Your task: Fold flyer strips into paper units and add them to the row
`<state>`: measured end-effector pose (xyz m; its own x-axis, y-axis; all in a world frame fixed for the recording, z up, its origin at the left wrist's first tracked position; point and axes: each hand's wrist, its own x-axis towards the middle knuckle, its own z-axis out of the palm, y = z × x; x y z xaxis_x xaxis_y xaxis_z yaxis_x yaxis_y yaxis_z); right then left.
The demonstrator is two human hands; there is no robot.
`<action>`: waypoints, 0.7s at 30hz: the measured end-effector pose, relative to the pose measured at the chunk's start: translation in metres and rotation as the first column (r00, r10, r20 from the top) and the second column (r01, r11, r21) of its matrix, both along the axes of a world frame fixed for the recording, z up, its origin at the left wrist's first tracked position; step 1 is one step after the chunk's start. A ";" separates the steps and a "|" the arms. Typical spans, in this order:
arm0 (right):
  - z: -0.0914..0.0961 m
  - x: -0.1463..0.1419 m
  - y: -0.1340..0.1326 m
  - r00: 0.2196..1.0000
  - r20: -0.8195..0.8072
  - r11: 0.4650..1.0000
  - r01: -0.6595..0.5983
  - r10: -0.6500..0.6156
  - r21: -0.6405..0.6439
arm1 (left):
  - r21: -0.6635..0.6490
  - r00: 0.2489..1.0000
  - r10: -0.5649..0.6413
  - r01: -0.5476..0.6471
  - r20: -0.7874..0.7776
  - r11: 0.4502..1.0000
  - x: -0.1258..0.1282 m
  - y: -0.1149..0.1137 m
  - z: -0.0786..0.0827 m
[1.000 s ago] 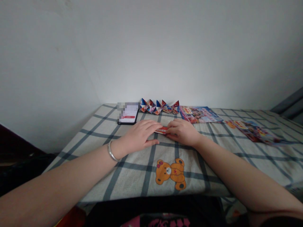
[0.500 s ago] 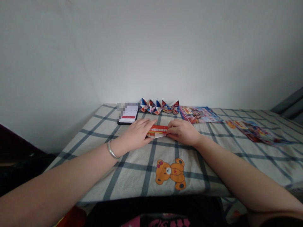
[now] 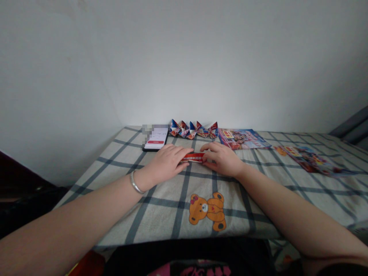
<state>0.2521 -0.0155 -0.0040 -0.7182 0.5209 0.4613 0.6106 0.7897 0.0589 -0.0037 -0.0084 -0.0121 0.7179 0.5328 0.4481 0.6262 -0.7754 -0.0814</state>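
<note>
A narrow folded strip of red printed paper [image 3: 193,157] lies on the checked cloth [image 3: 161,199] between my two hands. My left hand [image 3: 165,164], with a silver bracelet on its wrist, rests palm down with fingers pressed on the strip's left end. From the other side my right hand [image 3: 222,159] pinches the strip's right end with curled fingers. Both hands touch the paper and hold it against the cloth.
A row of several small folded paper shapes [image 3: 193,129] stands at the wall. A phone [image 3: 155,138] with a lit screen lies to their left. Two printed leaflets [image 3: 243,138] [image 3: 309,160] lie to the right. A bear print [image 3: 207,210] marks the near cloth.
The paper has gone from a wider folded piece to a narrower strip. My left hand's fingers slid right over it, and my right hand shifted slightly up.
</note>
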 end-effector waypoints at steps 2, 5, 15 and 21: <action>-0.002 0.000 0.001 1.000 -0.023 1.000 -0.005 0.004 -0.012 | 0.002 1.000 -0.010 0.010 0.004 1.000 0.000 0.000 0.000; -0.004 -0.002 0.000 0.996 -0.082 0.999 0.013 -0.017 -0.052 | 0.010 0.999 -0.036 0.035 0.017 0.999 0.000 0.001 -0.001; -0.005 -0.009 -0.001 0.988 -0.072 0.970 0.121 -0.138 -0.209 | 0.018 0.997 -0.072 0.071 0.006 0.997 0.001 0.002 -0.002; -0.008 -0.010 0.001 0.993 -0.102 0.970 0.039 -0.065 -0.239 | 0.006 0.998 -0.049 0.049 0.043 0.999 0.001 0.003 -0.004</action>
<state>0.2418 -0.0147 -0.0119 -0.6397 0.6597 0.3943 0.6436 0.7403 -0.1944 -0.0031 -0.0053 -0.0164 0.7227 0.4951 0.4822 0.5906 -0.8048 -0.0589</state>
